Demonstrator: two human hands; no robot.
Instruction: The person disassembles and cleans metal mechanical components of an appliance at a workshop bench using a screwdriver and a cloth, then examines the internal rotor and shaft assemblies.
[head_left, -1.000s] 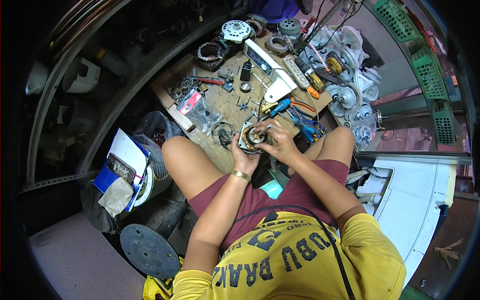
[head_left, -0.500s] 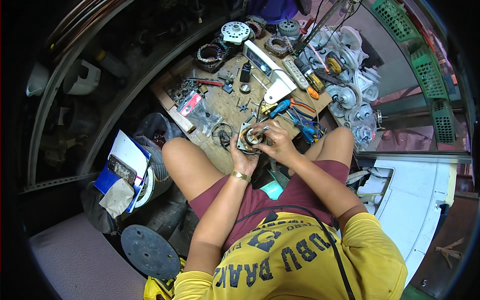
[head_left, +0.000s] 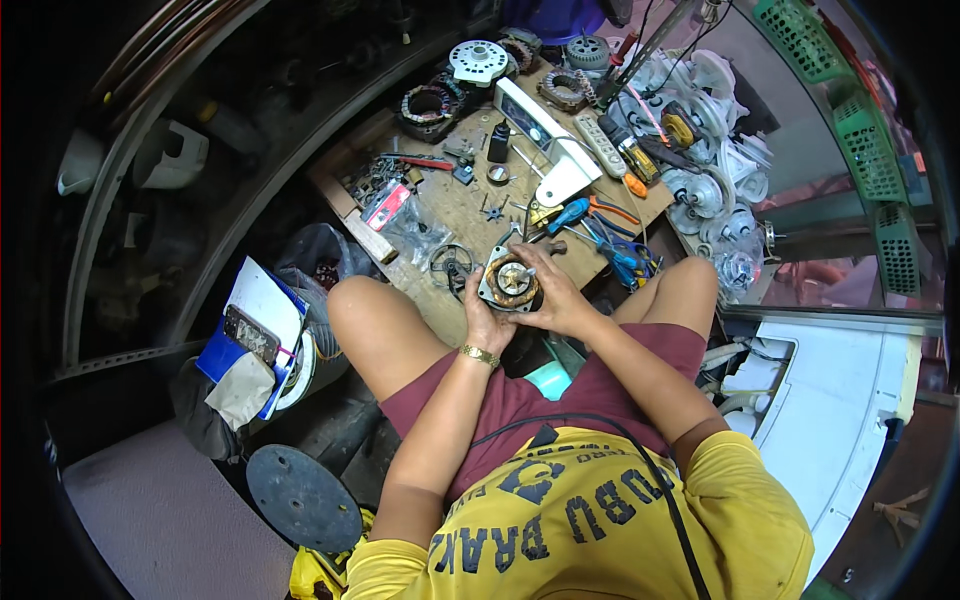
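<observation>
Between both hands sits a small electric motor (head_left: 511, 283), its square metal frame holding a ring of copper windings with a shaft standing up in the centre. My left hand (head_left: 487, 325) cups it from the left and below, a gold watch on the wrist. On the other side my right hand (head_left: 558, 298) grips the frame with thumb and fingers. Just left of the motor, a round black spoked part (head_left: 452, 263) lies on the wooden table (head_left: 440, 305). Beyond my right hand are a blue-handled screwdriver (head_left: 570, 214) and orange-and-blue pliers (head_left: 615, 210).
Stator rings (head_left: 428, 105), a white perforated disc (head_left: 478, 62) and a white scale-like device (head_left: 545, 140) stand farther back. Small hardware (head_left: 375, 178) and a transparent bag (head_left: 420, 228) lie left. White fan motor parts (head_left: 705, 190) pile up right. A phone (head_left: 250, 335) rests at left.
My right fingers have moved from over the motor's centre to its right side, uncovering the windings and shaft. The motor now faces up more fully.
</observation>
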